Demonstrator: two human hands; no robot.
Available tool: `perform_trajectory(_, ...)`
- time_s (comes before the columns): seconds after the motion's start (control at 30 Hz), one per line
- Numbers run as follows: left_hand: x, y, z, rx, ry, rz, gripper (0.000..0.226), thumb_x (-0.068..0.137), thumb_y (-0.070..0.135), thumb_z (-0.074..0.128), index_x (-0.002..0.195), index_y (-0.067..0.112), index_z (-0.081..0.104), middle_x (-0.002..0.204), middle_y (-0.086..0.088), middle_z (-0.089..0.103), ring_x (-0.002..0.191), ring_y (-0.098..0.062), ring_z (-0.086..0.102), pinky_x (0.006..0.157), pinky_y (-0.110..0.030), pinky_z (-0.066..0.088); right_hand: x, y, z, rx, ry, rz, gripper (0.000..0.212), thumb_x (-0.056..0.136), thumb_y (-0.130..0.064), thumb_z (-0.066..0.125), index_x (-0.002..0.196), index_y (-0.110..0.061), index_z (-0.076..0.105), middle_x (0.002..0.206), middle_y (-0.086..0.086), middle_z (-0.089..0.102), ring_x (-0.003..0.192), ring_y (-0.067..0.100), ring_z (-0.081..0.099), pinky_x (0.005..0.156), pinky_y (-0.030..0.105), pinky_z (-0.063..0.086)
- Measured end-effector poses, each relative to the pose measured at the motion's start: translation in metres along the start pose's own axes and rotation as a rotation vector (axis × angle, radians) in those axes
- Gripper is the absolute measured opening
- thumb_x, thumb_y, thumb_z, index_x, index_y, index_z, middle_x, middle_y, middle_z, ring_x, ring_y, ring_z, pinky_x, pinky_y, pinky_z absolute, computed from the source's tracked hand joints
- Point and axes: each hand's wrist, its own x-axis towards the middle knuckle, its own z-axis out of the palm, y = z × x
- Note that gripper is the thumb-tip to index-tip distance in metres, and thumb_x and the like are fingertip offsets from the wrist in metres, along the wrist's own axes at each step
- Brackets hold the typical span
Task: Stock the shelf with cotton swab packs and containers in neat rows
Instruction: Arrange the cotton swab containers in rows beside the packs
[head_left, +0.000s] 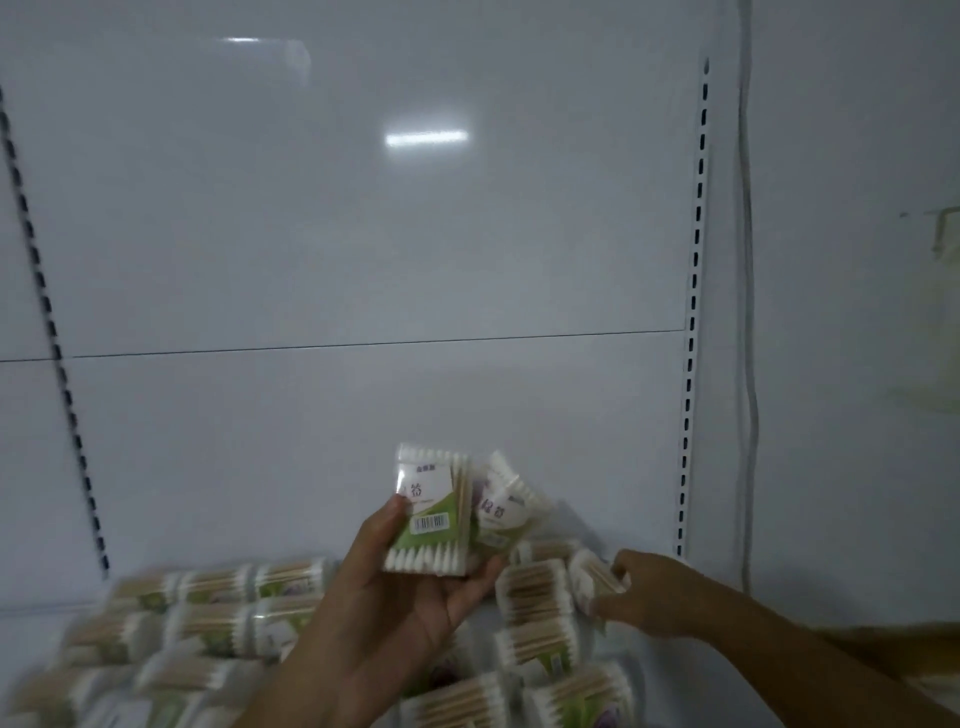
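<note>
Left hand (395, 597) pinching two cotton swab packs (431, 512) thumb-to-fingers; right hand (644, 592) curling round shelf pack (587, 574). Probably light, slippery film: holding by edges.

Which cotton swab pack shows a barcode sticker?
The front pack held upright in the left hand: a white barcode sticker sits on its green label. No other pack plainly shows one.

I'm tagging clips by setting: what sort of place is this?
Probably a shop aisle being stocked: a white back panel with slotted uprights, many identical cotton swab packs on the shelf, and a barcoded pack in the left hand.
</note>
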Motion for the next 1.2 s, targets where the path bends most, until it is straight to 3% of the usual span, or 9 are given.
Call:
perform_trajectory(0.1,-0.016,0.006,-0.006,-0.038,0.015,0.050,0.074,0.046,0.027,0.094,0.114,0.007,0.070,0.128,-0.016,0.062,0.120,-0.037,0.056,0.101,-0.054,0.041,-0.007,-0.002,-0.022,0.062,0.075,0.083,0.023,0.083,-0.035,0.065,0.088,-0.015,0.055,0.083,-0.003,0.052,0.074,0.011,0.052,0.051,0.018,0.033)
perform_trajectory(0.2,-0.037,0.018,-0.014,-0.092,0.012,0.089,0.075,0.046,0.029,0.095,0.114,0.009,0.070,0.130,-0.017,0.061,0.123,-0.039,0.054,0.100,-0.053,0.042,-0.044,-0.028,-0.038,0.570,0.241,0.046,0.012,0.088,-0.023,0.063,0.097,-0.016,0.060,0.088,0.003,0.065,0.074,0.017,0.062,0.054,0.021,0.043)
perform_trajectory(0.3,-0.060,0.035,-0.018,-0.115,0.052,0.127,0.073,0.036,0.032,0.096,0.103,0.010,0.075,0.124,-0.018,0.064,0.121,-0.039,0.055,0.094,-0.051,0.048,-0.090,-0.093,-0.027,1.071,0.186,-0.149,0.026,0.089,-0.008,0.059,0.110,-0.024,0.059,0.091,0.006,0.074,0.078,0.023,0.071,0.058,0.028,0.054)
perform_trajectory(0.43,-0.111,0.069,-0.032,-0.123,0.150,0.230,0.078,0.026,0.036,0.097,0.098,0.012,0.076,0.121,-0.019,0.065,0.118,-0.041,0.055,0.092,-0.053,0.047,-0.132,-0.201,0.019,1.304,0.117,-0.398,0.053,0.085,0.003,0.057,0.111,-0.043,0.054,0.093,0.014,0.073,0.078,0.034,0.070,0.058,0.039,0.055)
perform_trajectory(0.63,-0.234,0.148,-0.085,-0.085,0.284,0.387,0.088,0.025,0.039,0.096,0.106,0.013,0.074,0.121,-0.019,0.065,0.111,-0.039,0.058,0.082,-0.047,0.055,-0.164,-0.350,0.118,1.402,-0.068,-0.500,0.063,0.083,0.008,0.058,0.116,-0.045,0.055,0.101,0.008,0.072,0.095,0.030,0.069,0.081,0.052,0.056)
perform_trajectory(0.77,-0.311,0.197,-0.116,-0.052,0.380,0.496,0.074,0.046,0.037,0.090,0.111,0.009,0.071,0.120,-0.022,0.065,0.106,-0.037,0.063,0.088,-0.046,0.053,-0.179,-0.436,0.177,1.425,-0.181,-0.513,0.064,0.083,0.011,0.055,0.117,-0.043,0.056,0.101,0.009,0.072,0.093,0.030,0.070,0.070,0.041,0.057)
perform_trajectory(0.87,-0.352,0.226,-0.142,-0.055,0.466,0.550,0.061,0.070,0.039,0.064,0.123,0.009,0.063,0.123,-0.021,0.064,0.110,-0.037,0.060,0.091,-0.042,0.052,-0.186,-0.495,0.211,1.410,-0.239,-0.501,0.059,0.085,0.006,0.057,0.115,-0.044,0.053,0.095,0.006,0.073,0.089,0.025,0.071,0.067,0.035,0.058)
perform_trajectory(1.0,-0.389,0.261,-0.182,-0.061,0.478,0.652,0.065,0.069,0.038,0.065,0.129,0.012,0.060,0.124,-0.018,0.064,0.108,-0.034,0.064,0.091,-0.043,0.052,-0.187,-0.557,0.245,1.311,-0.262,-0.565,0.057,0.081,-0.011,0.071,0.114,-0.051,0.047,0.095,-0.001,0.073,0.090,0.019,0.071,0.075,0.034,0.057)
perform_trajectory(1.2,-0.419,0.320,-0.253,-0.056,0.568,0.723,0.070,0.064,0.037,0.073,0.128,0.011,0.061,0.124,-0.019,0.064,0.107,-0.034,0.065,0.086,-0.042,0.055,-0.157,-0.643,0.305,1.230,-0.192,-0.611,0.062,0.069,-0.013,0.081,0.108,-0.051,0.050,0.096,-0.006,0.070,0.082,0.010,0.071,0.063,0.024,0.056)
